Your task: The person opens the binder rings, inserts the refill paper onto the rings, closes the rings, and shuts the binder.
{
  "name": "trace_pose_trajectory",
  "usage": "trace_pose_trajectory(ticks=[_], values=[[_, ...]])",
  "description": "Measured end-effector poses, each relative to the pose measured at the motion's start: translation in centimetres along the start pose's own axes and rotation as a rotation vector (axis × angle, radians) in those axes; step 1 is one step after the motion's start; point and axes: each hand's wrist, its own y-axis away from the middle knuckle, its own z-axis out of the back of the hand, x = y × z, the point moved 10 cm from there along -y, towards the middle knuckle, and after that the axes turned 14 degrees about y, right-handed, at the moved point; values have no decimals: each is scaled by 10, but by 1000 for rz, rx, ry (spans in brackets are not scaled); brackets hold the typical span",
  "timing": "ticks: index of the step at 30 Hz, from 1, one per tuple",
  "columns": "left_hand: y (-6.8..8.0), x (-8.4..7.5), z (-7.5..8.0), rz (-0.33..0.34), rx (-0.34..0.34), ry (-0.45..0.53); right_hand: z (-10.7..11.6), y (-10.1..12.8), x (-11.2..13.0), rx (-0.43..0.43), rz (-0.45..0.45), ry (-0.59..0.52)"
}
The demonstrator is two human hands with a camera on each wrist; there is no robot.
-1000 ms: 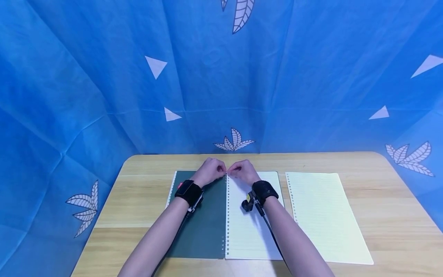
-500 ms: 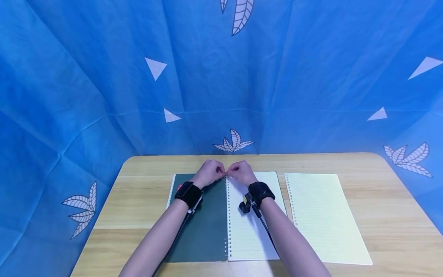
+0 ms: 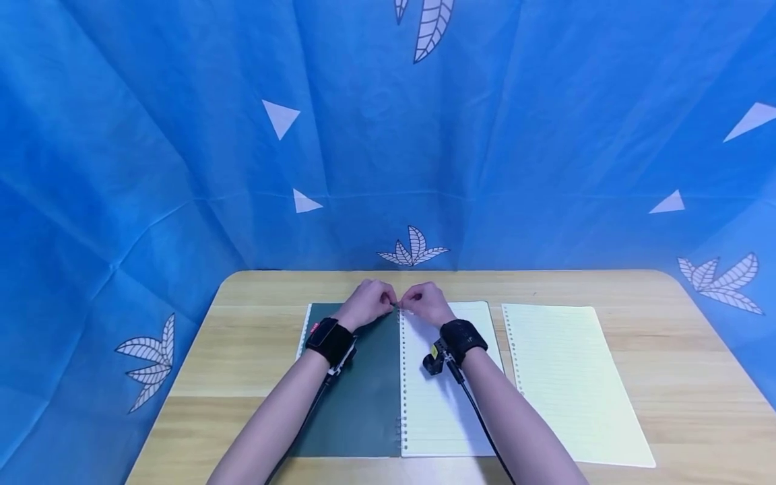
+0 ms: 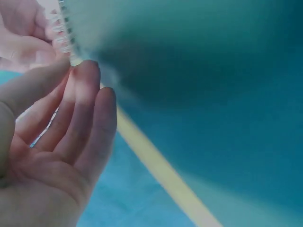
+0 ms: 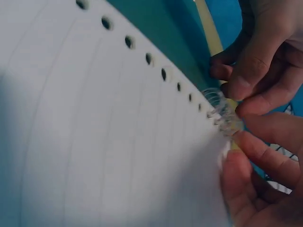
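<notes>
A loose-leaf notebook lies open on the table, its dark green cover point(image 3: 364, 404) on the left and a stack of white lined sheets point(image 3: 442, 417) on the right. At the far end of its spine, my left hand point(image 3: 367, 302) and right hand point(image 3: 428, 303) meet fingertip to fingertip. Clear plastic binder rings point(image 5: 222, 111) show between them in the right wrist view. Thumb and forefinger of each hand pinch these rings, the right thumb lying by the sheets' corner. Punched holes point(image 5: 148, 59) run down the paper's edge. Fingers partly hide the rings.
A separate pile of yellowish lined, punched sheets point(image 3: 576, 384) lies right of the notebook. Beneath everything is a light wooden table point(image 3: 242, 350), with a blue patterned cloth point(image 3: 388, 135) hanging behind it. Each wrist wears a black strap point(image 3: 331, 340) with a camera and cable.
Both hands stay at the far end of the spine, with only slight finger movement. The head view shifts a little.
</notes>
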Motion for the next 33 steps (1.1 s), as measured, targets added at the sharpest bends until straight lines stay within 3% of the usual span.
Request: trace_pose_trajectory(ticks=[12, 19, 33], values=[[19, -10, -14, 36, 107, 45, 3, 27, -7, -30, 50, -48], [22, -9, -18, -23, 74, -12, -4, 34, 5, -25, 154, 3], [23, -6, -18, -48, 14, -58, -10, 32, 8, -47, 182, 9]])
